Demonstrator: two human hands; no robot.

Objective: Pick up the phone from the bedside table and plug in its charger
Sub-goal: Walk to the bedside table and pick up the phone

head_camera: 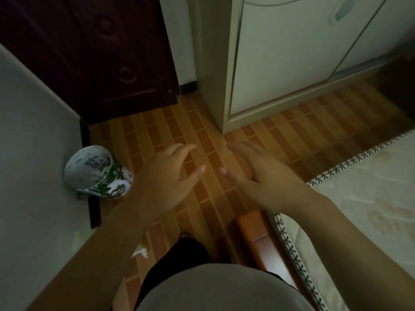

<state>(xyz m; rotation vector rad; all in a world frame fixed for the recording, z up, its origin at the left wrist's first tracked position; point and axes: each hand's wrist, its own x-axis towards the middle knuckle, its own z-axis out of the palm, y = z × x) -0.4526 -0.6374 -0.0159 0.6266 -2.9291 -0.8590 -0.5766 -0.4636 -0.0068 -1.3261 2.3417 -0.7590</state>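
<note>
At the far left a pale wall (33, 131) runs toward a dark wooden door (89, 52). Low against the wall stands a patterned bin (96, 173), green and white, with a light liner inside. A scrap of crumpled paper (140, 252) lies on the tiled floor (202, 135) nearer the person.

The left hand (170, 173) hangs over the floor, fingers loosely spread and gently curled, with nothing in it. Just to its right the right hand (253, 171) is held flat, fingers extended and slightly parted, also empty. The two thumbs point toward each other with a small gap between them.

Farther right and far, a cream wardrobe (292, 63) stands on the floor. Near right, the orange-brown bed frame (258, 234) edges a mattress (370, 209) with stitched trim.

Neither the phone, the charger nor the bedside table appears anywhere in view, so where the phone sits cannot be told from here. The step in hand looks to be finding it. The sensible course is probably to turn head and body until the table comes into view before reaching, keeping both hands free, so one can lift the phone and the other take the cable. The dim light argues for looking carefully before grasping.
</note>
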